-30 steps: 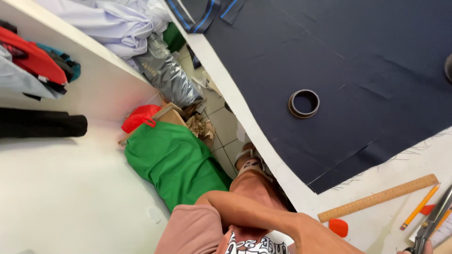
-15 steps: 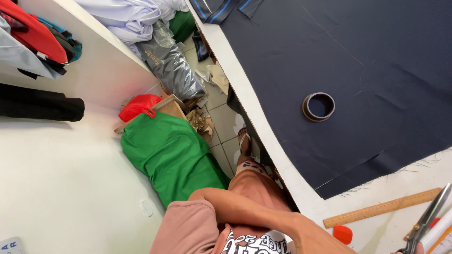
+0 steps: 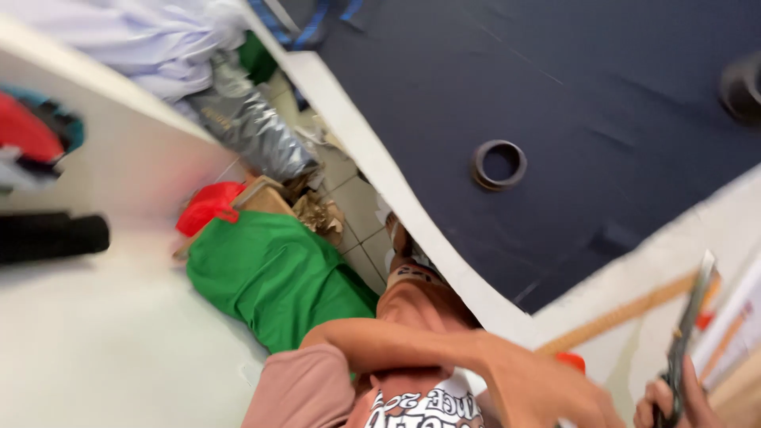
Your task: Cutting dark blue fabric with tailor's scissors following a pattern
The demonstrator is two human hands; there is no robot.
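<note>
Much of this view is smeared by motion, and the lower edge cuts both hands short. At the bottom right corner the right hand (image 3: 674, 400) shows only its upper fingers, curled closed around the handles of a pair of metal scissors (image 3: 688, 329) whose long blades stick up and away over the pale table (image 3: 634, 261). The left hand (image 3: 547, 392) is a blurred shape reaching across from a bare forearm; whether it is open or closed I cannot tell, nor whether it touches anything. Just behind it sits a small orange-red thing (image 3: 572, 361), half hidden and too soft to identify.

Compared with half a second ago, the scissors stand higher and closer in the frame, the dark ring (image 3: 499, 164) has slid left toward the middle, and a second dark ring (image 3: 743, 85) has come in at the right edge, cut off there. The wooden ruler (image 3: 626, 313) now lies blurred, partly behind the scissor blades.

Navy cloth (image 3: 555, 103) lies flat and matte over the table, its near edge frayed against the white surface. On the floor below, a green fabric bundle (image 3: 273, 273) looks smooth and faintly shiny, beside a red bag (image 3: 208, 204) and a crinkled silver-grey plastic sack (image 3: 250, 127). A black roll (image 3: 51, 236) lies on a white shelf (image 3: 103, 341) at left.
</note>
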